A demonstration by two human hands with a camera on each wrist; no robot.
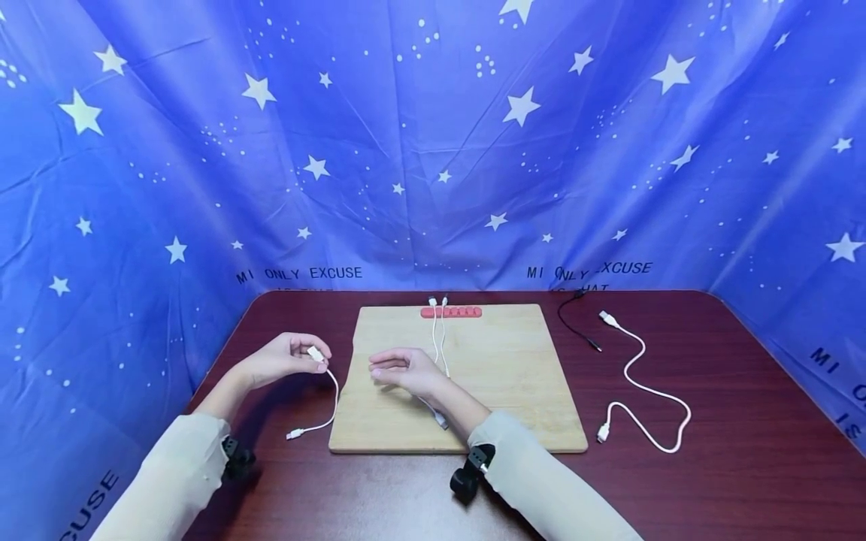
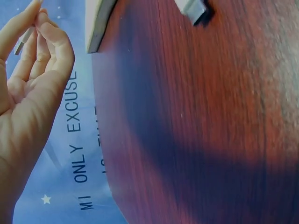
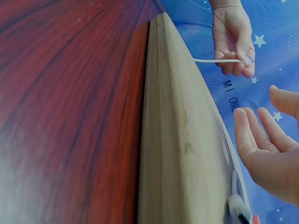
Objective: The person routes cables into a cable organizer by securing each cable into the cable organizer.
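Note:
My left hand (image 1: 280, 357) pinches a short white USB cable (image 1: 336, 402) by its larger plug (image 2: 24, 39), between thumb and index finger. The cable's other plug (image 2: 194, 10) hangs down to table level, left of the board. Over the left half of a wooden board (image 1: 507, 376) hovers my right hand (image 1: 414, 372), its fingers extended and holding nothing, as the right wrist view also shows. A red cable clip strip (image 1: 467, 312) lies along the board's far edge. Two white cables (image 1: 435, 334) run from it toward me, partly hidden by my right hand. A plug (image 1: 441, 422) shows below that wrist.
Right of the board, a longer white USB cable (image 1: 676, 402) lies in a loose curve on the dark red table (image 1: 744, 481). A short black cable (image 1: 571, 324) lies near the board's far right corner. Blue star-patterned cloth (image 1: 433, 150) surrounds the table's back and sides.

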